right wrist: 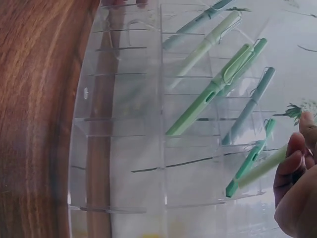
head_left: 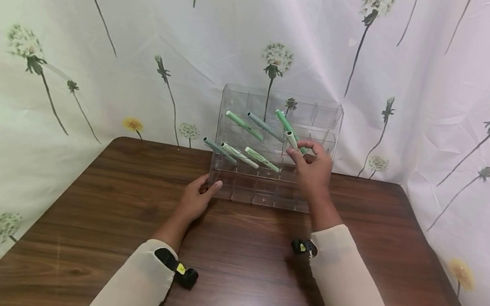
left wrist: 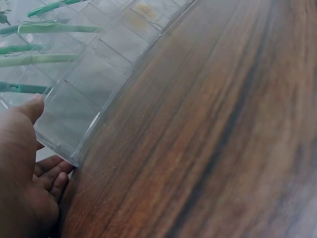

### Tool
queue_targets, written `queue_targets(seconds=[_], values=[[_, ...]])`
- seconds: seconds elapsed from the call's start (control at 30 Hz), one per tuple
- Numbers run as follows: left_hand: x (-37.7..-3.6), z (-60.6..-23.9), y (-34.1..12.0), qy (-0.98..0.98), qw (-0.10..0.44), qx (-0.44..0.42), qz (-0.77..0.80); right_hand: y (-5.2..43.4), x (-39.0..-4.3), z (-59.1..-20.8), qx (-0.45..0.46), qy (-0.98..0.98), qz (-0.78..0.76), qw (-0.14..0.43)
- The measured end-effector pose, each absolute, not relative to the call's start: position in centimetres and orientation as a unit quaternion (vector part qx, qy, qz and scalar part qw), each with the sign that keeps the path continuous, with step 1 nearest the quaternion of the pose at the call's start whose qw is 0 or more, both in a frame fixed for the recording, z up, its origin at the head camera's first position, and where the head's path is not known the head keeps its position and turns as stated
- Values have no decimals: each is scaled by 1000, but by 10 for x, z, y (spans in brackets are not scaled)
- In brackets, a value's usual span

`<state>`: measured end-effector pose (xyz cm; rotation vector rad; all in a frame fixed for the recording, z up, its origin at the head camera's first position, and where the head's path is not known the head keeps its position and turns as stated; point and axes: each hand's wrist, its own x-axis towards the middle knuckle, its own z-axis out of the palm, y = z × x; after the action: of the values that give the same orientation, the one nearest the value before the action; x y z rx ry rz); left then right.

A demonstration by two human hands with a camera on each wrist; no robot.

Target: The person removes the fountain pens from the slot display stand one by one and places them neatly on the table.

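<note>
A clear plastic tiered organizer [head_left: 266, 200] stands at the back of the table, with several pens slanting out of its compartments. My left hand [head_left: 195, 200] holds its lower left corner; in the left wrist view the thumb [left wrist: 32, 106] lies along the side and the other fingers curl at the bottom corner. Between thumb and fingers, my right hand [head_left: 316, 174] pinches a pale green pen [right wrist: 262, 166] at the upper right compartments. The pen's lower end overlaps a bright green pen [head_left: 283, 120] in the right wrist view. A grey-blue pen [head_left: 263, 124] and a light green pen [head_left: 243, 125] sit farther left.
Lower in the organizer lean a teal-grey pen [head_left: 214, 146], a whitish-green pen [head_left: 238, 155] and another light green pen [head_left: 263, 159]. Dark brown wood forms the tabletop [head_left: 234, 280]. Behind the organizer hangs a dandelion-print cloth [head_left: 225, 37].
</note>
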<state>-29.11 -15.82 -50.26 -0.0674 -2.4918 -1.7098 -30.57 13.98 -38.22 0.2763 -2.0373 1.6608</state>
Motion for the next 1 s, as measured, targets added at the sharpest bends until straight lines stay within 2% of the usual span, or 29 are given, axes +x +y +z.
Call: queue_targets(seconds=[0.23, 0.43, 0.8, 1.0], values=[[-291, -503, -157, -820, 61, -22, -568, 138, -297, -377, 142, -738, 597, 282], [-292, -504, -158, -821, 64, -23, -567, 133, -287, -373, 169, -737, 587, 289], [-292, -503, -159, -822, 68, -26, -566, 132, -273, -368, 194, -732, 606, 243], [-292, -503, -159, -823, 63, -28, -564, 137, -268, -373, 204, -738, 598, 238]])
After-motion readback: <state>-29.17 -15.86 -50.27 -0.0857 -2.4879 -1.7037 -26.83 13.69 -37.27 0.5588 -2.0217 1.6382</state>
